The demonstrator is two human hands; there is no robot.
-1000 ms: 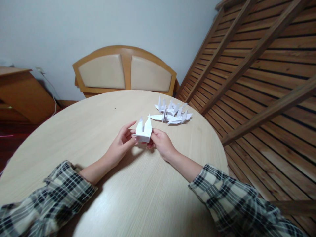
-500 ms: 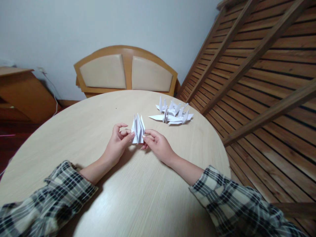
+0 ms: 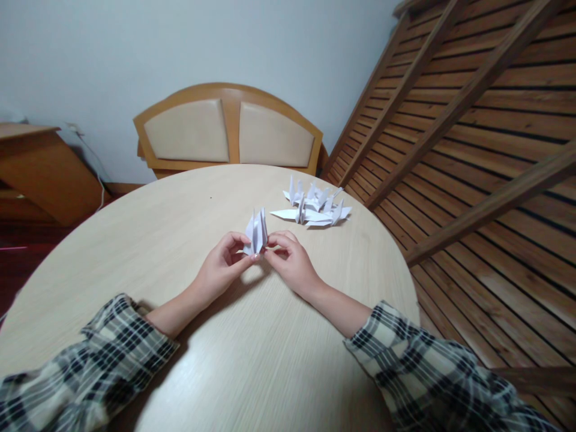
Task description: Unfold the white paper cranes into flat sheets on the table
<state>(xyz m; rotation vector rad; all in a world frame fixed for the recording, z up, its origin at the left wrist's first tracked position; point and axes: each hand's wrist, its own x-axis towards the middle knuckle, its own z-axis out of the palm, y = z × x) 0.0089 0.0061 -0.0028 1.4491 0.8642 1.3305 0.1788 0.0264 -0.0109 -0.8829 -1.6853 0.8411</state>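
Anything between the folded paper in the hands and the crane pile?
Nothing. The head view shows only a bare strip of table between the folded paper, pinched by the left hand and right hand, and the pile of paper cranes.

A round pale wood-grain table [image 3: 157, 240] fills the lower half of the view. At its 12 o'clock stands a curved brown wooden chair [image 3: 229, 129] with two beige padded back panels, against a plain pale blue-grey wall [image 3: 180, 42]. From 1 to 4 o'clock runs a brown slatted wooden surface [image 3: 472, 150] crossed by thick beams. At 10 o'clock sits a brown wooden cabinet [image 3: 40, 174] with a thin white cable [image 3: 96, 174] beside it, above dark red flooring [image 3: 18, 252]. The light is soft and even.
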